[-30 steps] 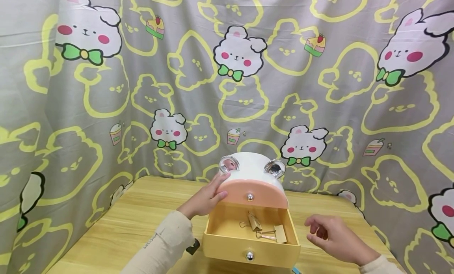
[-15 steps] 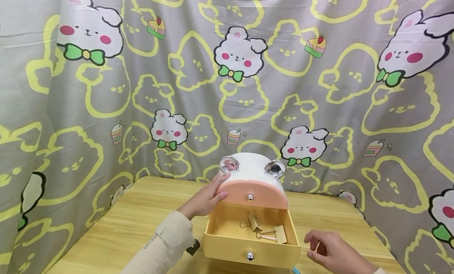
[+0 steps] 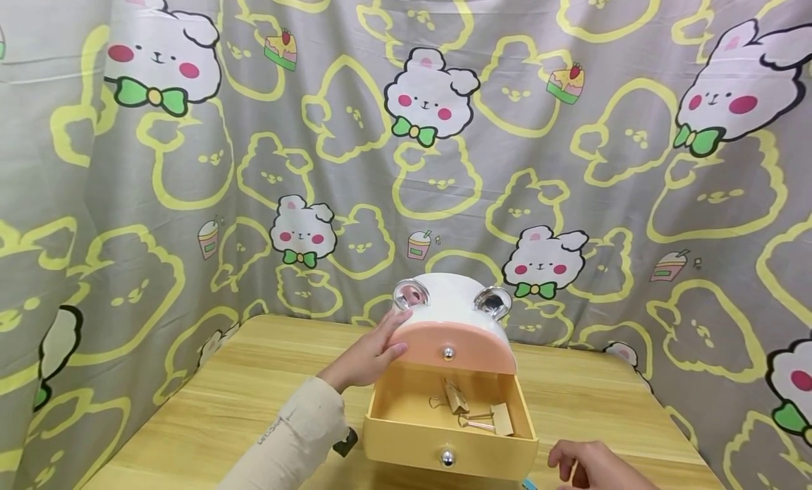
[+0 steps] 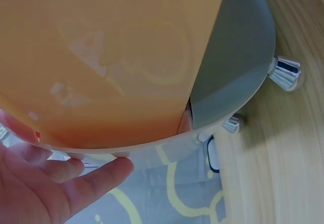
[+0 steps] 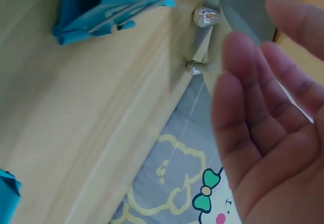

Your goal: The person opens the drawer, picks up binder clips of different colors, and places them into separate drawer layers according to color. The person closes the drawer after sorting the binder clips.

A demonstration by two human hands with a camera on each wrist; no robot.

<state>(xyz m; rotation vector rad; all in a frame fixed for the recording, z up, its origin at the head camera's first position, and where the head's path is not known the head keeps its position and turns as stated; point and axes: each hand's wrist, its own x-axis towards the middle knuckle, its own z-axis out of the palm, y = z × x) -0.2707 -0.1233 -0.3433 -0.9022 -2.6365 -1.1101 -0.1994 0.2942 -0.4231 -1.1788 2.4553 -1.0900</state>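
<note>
My left hand (image 3: 368,350) rests against the left side of a small drawer box (image 3: 453,299) with a white domed top, its fingers fairly straight in the left wrist view. Below the box's pink drawer front (image 3: 438,345), a yellow drawer (image 3: 444,444) is pulled out. Inside lie a gold binder clip (image 3: 455,397) and another gold binder clip (image 3: 502,419). My right hand (image 3: 593,465), loosely bent and holding nothing, is low to the right of the drawer. In the right wrist view, a blue binder clip (image 5: 96,6) lies on the table, apart from that hand.
A second blue object (image 5: 7,196) shows at the left edge of the right wrist view. Beside my left sleeve is a black object (image 3: 345,442), partly hidden. The wooden table (image 3: 254,377) ends at a patterned curtain (image 3: 355,158). Shiny silver feet (image 4: 286,74) stick out under the box.
My right hand has moved down and slightly toward me, and is now partly cut off by the frame's bottom edge. The left hand, box and yellow drawer stay where they were.
</note>
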